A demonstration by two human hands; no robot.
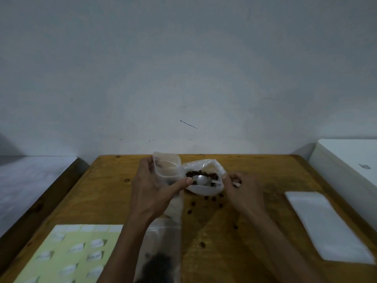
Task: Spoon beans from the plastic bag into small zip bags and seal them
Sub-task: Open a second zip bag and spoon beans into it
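A crumpled plastic bag of dark beans lies at the far middle of the wooden table. A white plastic spoon rests with its bowl among the beans, and my right hand holds its handle end with curled fingers. My left hand grips a clear zip bag just left of the bean bag, mouth held open between fingers and thumb. The bag's long body hangs toward me, with dark beans at its bottom.
Several loose beans are scattered on the table in front of the bean bag. A stack of flat clear bags lies at the right. A pale green sticker sheet is at the near left. A white box borders the right edge.
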